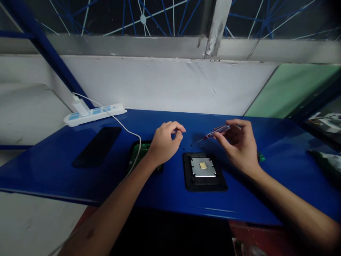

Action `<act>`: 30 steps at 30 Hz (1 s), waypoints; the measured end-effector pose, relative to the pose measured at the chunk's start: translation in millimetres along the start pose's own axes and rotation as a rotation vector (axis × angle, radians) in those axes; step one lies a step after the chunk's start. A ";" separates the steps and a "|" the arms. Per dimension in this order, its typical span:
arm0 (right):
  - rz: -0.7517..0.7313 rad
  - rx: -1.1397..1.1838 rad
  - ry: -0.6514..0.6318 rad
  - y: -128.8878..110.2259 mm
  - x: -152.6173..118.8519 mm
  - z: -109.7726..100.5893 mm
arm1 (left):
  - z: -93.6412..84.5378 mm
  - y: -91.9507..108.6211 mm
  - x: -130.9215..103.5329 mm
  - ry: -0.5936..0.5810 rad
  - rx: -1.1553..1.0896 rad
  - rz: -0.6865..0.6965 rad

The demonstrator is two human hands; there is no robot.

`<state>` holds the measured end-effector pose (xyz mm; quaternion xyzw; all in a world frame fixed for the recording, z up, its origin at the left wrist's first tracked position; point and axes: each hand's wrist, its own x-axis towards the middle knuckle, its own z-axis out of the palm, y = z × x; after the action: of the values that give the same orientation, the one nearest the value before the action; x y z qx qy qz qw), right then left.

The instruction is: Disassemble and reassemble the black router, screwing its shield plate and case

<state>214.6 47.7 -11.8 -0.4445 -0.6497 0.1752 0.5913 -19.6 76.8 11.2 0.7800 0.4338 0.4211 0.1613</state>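
Note:
In my right hand (239, 145) is a screwdriver (217, 131) with a clear purplish handle, its thin shaft slanting down to the left toward the blue tabletop. Tiny dark screws (183, 148) lie near its tip. My left hand (167, 139) hovers left of them, thumb and forefinger pinched around something too small to make out. Just in front of the hands sits a black square cover (188, 179) with a silver metal plate (198, 172) and a yellowish pad (203, 165) at its middle. Partly beneath my left forearm is a black case with a green circuit board (144, 147).
A dark phone-like slab (97, 146) lies at the left. Behind it stands a white power strip (97, 113) with a plugged-in charger (80, 106); its white cable (128, 130) runs across the circuit board. A green object (261, 156) shows behind my right wrist.

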 end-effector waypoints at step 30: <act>0.032 -0.014 0.039 1.2 11.4 -21.7 | 12.5 9.1 -16.0 -0.364 0.077 0.316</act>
<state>236.2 50.8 -0.5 -0.4622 -0.6321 0.1713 0.5979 -9.0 60.1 1.1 0.9068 0.2859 0.2767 0.1393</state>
